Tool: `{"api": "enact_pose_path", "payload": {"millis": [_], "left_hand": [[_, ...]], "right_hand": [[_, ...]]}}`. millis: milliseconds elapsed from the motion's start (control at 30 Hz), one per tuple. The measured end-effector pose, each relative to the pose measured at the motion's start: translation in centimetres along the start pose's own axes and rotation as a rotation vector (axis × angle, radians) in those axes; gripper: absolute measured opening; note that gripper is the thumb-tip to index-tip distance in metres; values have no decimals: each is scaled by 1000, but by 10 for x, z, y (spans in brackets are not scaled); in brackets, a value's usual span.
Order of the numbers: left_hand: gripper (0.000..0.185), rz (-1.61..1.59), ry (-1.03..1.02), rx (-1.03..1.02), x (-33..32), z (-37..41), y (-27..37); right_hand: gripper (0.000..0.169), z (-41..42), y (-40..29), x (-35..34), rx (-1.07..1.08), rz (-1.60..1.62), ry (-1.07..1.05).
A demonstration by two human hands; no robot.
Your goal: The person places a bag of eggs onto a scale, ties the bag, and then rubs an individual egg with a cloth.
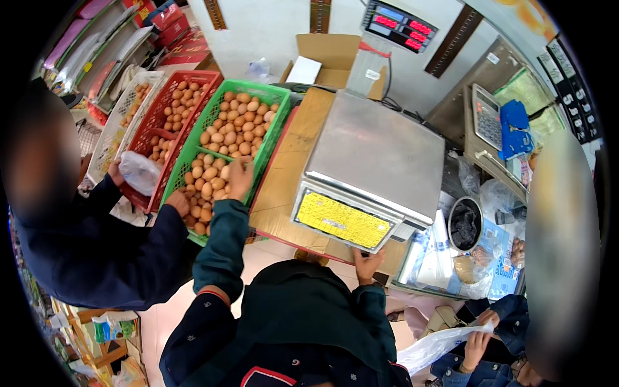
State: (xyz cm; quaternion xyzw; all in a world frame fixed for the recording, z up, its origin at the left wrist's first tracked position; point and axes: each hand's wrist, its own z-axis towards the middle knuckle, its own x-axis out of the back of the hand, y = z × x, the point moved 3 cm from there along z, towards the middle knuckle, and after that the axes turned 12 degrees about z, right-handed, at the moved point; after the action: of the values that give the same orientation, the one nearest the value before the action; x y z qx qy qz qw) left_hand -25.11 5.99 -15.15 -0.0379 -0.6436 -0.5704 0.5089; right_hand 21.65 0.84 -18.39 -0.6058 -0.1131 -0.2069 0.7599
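Note:
My left hand (240, 178) reaches over the right rim of a green plastic crate (285, 99) of brown eggs (208, 179), its fingers at the eggs near the divider; whether it grips one is hidden. My right hand (368, 263) rests at the front edge of the wooden table, just under the scale's yellow label panel; its fingers are partly hidden. Between and beyond my hands stands an electronic scale with a bare steel platform (379, 145) and a lit display (400, 25) on a post.
At left, a person in dark clothes reaches into the green crate and holds a plastic bag (140, 171) over a red crate (188, 77) of eggs. A white crate (101, 150) stands beyond. At lower right, another person holds a plastic bag (435, 346). A metal bin (465, 225) stands right of the scale.

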Motion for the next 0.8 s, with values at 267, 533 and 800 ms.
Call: {"api": "enact_pose_path", "payload": {"millis": [267, 533, 800], "left_hand": [[49, 871, -545, -156, -3, 127, -44], [39, 893, -503, -90, -16, 175, -26], [40, 704, -433, -193, -69, 183, 5]], "right_hand": [[39, -1, -14, -6, 24, -236, -113], [36, -9, -31, -39, -83, -199, 30], [40, -22, -48, -47, -95, -241, 71]]}}
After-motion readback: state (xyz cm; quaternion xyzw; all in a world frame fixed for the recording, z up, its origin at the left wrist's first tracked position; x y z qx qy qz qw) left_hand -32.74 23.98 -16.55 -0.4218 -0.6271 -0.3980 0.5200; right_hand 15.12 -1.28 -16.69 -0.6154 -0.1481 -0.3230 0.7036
